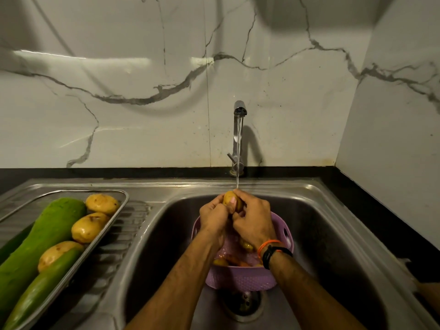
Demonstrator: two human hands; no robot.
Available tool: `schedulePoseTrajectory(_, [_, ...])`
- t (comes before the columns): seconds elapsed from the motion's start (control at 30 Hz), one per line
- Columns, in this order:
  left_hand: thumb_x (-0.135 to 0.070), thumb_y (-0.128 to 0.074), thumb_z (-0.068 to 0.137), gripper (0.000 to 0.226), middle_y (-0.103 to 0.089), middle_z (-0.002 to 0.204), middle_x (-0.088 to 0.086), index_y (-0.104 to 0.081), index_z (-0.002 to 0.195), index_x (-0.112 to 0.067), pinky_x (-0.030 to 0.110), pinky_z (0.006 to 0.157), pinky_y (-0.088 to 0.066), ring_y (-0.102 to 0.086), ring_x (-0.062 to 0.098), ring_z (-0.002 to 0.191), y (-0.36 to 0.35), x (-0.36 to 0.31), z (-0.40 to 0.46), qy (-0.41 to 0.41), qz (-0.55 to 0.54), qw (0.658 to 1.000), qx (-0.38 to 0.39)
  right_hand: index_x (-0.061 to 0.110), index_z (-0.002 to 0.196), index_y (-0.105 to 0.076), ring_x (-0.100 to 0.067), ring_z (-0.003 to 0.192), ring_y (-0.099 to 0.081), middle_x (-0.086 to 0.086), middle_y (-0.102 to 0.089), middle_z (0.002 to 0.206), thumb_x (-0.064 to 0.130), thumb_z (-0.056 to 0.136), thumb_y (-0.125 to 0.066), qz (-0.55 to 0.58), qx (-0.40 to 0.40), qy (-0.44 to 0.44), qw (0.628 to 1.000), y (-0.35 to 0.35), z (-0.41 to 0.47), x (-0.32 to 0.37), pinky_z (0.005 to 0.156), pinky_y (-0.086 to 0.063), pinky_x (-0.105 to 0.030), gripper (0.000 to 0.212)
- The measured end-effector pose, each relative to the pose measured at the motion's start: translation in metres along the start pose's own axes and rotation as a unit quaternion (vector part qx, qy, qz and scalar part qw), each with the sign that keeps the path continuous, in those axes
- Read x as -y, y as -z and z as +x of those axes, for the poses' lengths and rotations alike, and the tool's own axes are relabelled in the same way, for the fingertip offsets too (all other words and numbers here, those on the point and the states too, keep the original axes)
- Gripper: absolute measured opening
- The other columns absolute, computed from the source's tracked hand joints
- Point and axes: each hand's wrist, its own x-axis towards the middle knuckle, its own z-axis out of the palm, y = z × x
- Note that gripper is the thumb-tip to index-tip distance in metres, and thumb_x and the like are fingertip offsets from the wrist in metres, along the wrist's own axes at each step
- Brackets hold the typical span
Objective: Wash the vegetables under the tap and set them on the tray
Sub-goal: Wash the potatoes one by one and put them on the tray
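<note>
1. Both hands meet over the sink (316,210), right under the stream from the tap (240,110) — the water falls on the top of a yellow potato (232,200) held between them.
2. The left hand (214,216) has its fingers curled round the potato's left side, with the thumb laid across its front.
3. The right hand (253,219) wraps the potato's right side from above, fingers bent over it; orange and black bands (273,250) circle that wrist.
4. The potato stands roughly upright, its long axis running from the tap end down towards the palms; only its upper part shows.
5. Below the hands a purple colander (240,277) sits in the basin over the drain (242,303), with more vegetables in it, mostly hidden by the arms.
6. On the drainboard to the left, a metal tray (122,198) holds three potatoes (89,227) and two long green gourds (45,236) — the gourds lie lengthwise along the tray, pointing away towards the wall, the potatoes just beside them along the tray's right edge.
</note>
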Motion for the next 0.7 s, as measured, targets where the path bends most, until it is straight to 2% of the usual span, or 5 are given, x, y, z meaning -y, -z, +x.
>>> schedulePoseTrajectory(0.13, [0.011, -0.049, 0.092, 0.033, -0.074, 0.101, 0.016, -0.073, 0.101, -0.009, 0.037, 0.081, -0.060, -0.070, 0.026, 0.096, 0.0026, 0.0006, -0.0005, 0.006, 0.030, 0.999, 0.022, 0.019, 0.147, -0.040, -0.015, 0.134, -0.043, -0.003, -0.043, 0.150, -0.001, 0.084, -0.064, -0.011, 0.058, -0.023, 0.998, 0.0008, -0.0002, -0.0017, 0.105, -0.027, -0.015, 0.071])
schedulePoseTrajectory(0.23, [0.013, -0.050, 0.089, 0.030, -0.070, 0.090, 0.019, -0.074, 0.086, -0.005, 0.046, 0.090, -0.055, -0.065, 0.029, 0.088, -0.0018, 0.0032, -0.0012, -0.011, 0.011, 1.000, -0.023, 0.021, 0.133, -0.058, -0.007, 0.105, -0.059, -0.002, -0.063, 0.126, 0.000, 0.084, -0.066, 0.004, 0.007, -0.011, 1.000, -0.0022, -0.0013, -0.0033, 0.097, -0.047, -0.018, 0.054])
schedulePoseTrajectory(0.37, [0.009, -0.053, 0.091, 0.028, -0.073, 0.096, 0.018, -0.076, 0.091, -0.008, 0.041, 0.088, -0.057, -0.068, 0.028, 0.093, -0.0010, 0.0055, -0.0006, -0.010, 0.043, 0.999, 0.007, 0.008, 0.129, -0.057, -0.004, 0.095, -0.050, -0.006, -0.061, 0.123, -0.009, 0.080, -0.062, -0.005, 0.028, -0.015, 0.999, 0.0020, -0.0003, -0.0035, 0.072, -0.041, 0.002, 0.053])
schedulePoseTrajectory(0.5, [0.010, -0.054, 0.089, 0.026, -0.072, 0.087, 0.017, -0.075, 0.088, -0.006, 0.041, 0.081, -0.059, -0.067, 0.026, 0.083, 0.0001, 0.0049, 0.0000, -0.005, 0.017, 0.999, -0.036, 0.020, 0.129, -0.061, -0.008, 0.097, -0.063, 0.001, -0.067, 0.113, -0.001, 0.082, -0.067, 0.016, 0.006, -0.009, 1.000, -0.0031, -0.0021, -0.0030, 0.093, -0.054, -0.027, 0.052])
schedulePoseTrajectory(0.7, [0.007, -0.055, 0.091, 0.024, -0.074, 0.095, 0.016, -0.074, 0.097, -0.007, 0.034, 0.076, -0.059, -0.070, 0.023, 0.089, 0.0004, 0.0041, -0.0012, -0.005, 0.048, 0.999, 0.010, 0.016, 0.123, -0.062, 0.001, 0.081, -0.049, 0.001, -0.066, 0.108, -0.004, 0.079, -0.066, -0.001, 0.020, -0.005, 1.000, 0.0022, -0.0010, -0.0055, 0.061, -0.040, 0.002, 0.048])
